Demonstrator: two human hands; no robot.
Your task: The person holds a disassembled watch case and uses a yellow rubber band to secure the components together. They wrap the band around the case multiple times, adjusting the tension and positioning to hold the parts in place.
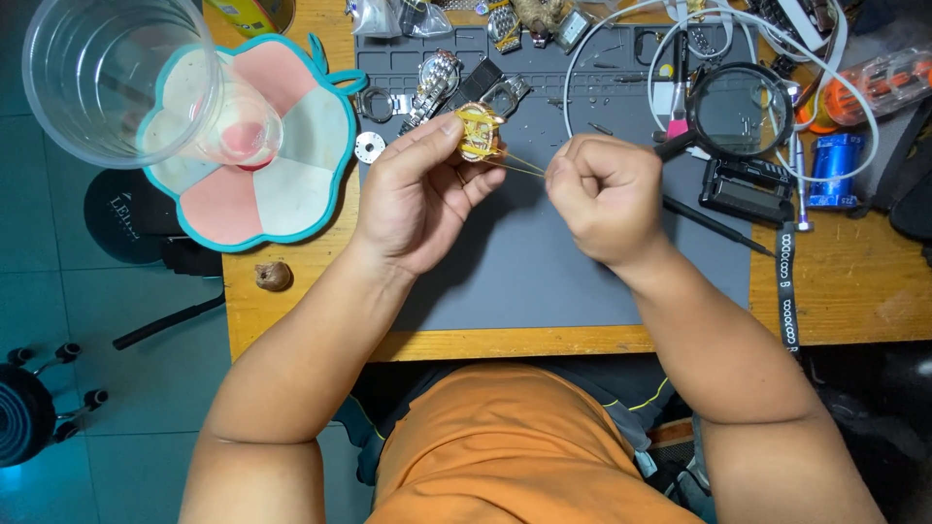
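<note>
1. The left hand (413, 194) is above the grey mat (524, 272), thumb and fingers pinched tight on a small watch part (479, 133) wrapped in a yellow rubber band (515, 163).
2. That watch part sits over the mat's upper middle, held off the surface, just below the metal watch pieces (437, 82) lying along the mat's top edge.
3. The right hand (604, 199) is curled into a closed fist over the mat, just to the right of the left hand; a strand of the band runs taut from the part into that fist, so it is gripping the band's free end.
4. The two hands are near each other but apart, joined only by the stretched band.
5. At the mat's top right corner rests a black magnifier (740, 112), with a white cable (621, 39) looping around it.
6. A thin black tool (714, 223) lies across the mat's right edge.
7. Left of the mat sits a flower-shaped coaster (291, 184) with a clear plastic cup (116, 78) partly over it.
8. A small brown nut-like lump (273, 276) lies on the wood left of the mat, below the coaster.
</note>
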